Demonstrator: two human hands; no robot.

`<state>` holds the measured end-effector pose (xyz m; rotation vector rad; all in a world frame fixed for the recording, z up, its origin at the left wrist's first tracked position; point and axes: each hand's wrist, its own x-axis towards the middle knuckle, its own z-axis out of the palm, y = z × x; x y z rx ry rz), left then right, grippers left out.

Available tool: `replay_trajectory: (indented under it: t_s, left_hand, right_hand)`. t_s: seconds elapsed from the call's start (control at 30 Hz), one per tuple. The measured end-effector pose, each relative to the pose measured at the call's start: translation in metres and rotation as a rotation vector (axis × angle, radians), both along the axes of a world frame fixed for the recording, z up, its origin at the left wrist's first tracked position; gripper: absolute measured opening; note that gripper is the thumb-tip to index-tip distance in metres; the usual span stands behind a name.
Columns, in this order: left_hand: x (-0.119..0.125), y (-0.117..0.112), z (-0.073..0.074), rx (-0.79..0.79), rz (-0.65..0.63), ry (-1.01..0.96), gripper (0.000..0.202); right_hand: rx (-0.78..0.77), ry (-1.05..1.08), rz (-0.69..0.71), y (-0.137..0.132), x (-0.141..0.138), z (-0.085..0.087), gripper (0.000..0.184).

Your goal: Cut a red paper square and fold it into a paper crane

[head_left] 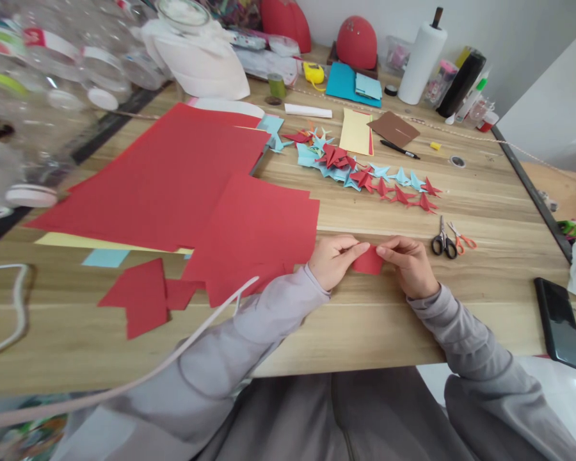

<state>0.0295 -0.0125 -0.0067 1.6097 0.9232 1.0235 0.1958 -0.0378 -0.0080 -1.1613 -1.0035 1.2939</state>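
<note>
A small red paper piece (367, 262) is held between my two hands, low over the wooden table. My left hand (336, 259) pinches its upper left edge between thumb and fingers. At the upper right corner, my right hand (409, 264) grips it the same way. Large red paper sheets (173, 173) lie just left of my left hand, with smaller red paper pieces (146, 298) in front of them. Beyond my hands stretches a row of folded red paper cranes (362, 178) and light blue paper cranes (400, 176). Black-handled scissors (443, 242) rest right of my right hand.
Orange-handled scissors (462, 240) lie by the black pair. A phone (560, 323) sits at the right front edge. A black pen (399, 150), brown paper (393, 128) and yellow paper (356, 131) lie further back. Plastic bottles (77, 64) crowd the left; a pale cable (182, 349) crosses my left sleeve.
</note>
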Motion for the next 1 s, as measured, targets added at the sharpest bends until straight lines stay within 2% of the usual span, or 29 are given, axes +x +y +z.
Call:
replay_trajectory:
  t_s: [0.17, 0.3, 0.4, 0.5, 0.6, 0.67, 0.83, 1.0]
  left_hand:
    - [0.0007, -0.0020, -0.0004, 0.090, 0.081, 0.127, 0.045]
    - [-0.0008, -0.0008, -0.0026, 0.128, 0.066, 0.173, 0.049]
    - [-0.0008, -0.0005, -0.0030, 0.023, 0.001, 0.115, 0.044]
    - [0.0020, -0.0018, -0.0031, -0.171, -0.078, 0.020, 0.037]
    - [0.0053, -0.0036, -0.0030, -0.377, -0.141, -0.081, 0.040]
    - [0.0061, -0.0045, -0.0025, -0.433, -0.143, -0.081, 0.041]
    - [0.0046, -0.0050, 0.0003, -0.350, -0.063, 0.024, 0.048]
    - [0.0026, -0.0043, 0.0024, -0.245, -0.076, 0.114, 0.055]
  right_hand:
    - [-0.048, 0.041, -0.008, 0.0000, -0.0016, 0.0025, 0.013]
    - [-0.052, 0.060, -0.013, 0.0003, -0.0005, 0.0026, 0.012]
    - [-0.064, 0.072, -0.014, 0.0006, 0.0013, 0.0011, 0.012]
    - [-0.094, 0.067, -0.001, 0.0000, 0.0016, 0.0012, 0.013]
    - [-0.089, 0.060, 0.011, -0.0009, 0.0005, 0.0031, 0.014]
    - [-0.096, 0.068, 0.004, -0.0008, -0.0003, 0.0046, 0.014]
    - [-0.126, 0.119, -0.030, 0.0012, -0.0017, 0.0075, 0.014]
    - [-0.176, 0.152, -0.042, 0.0013, -0.0033, 0.0094, 0.015]
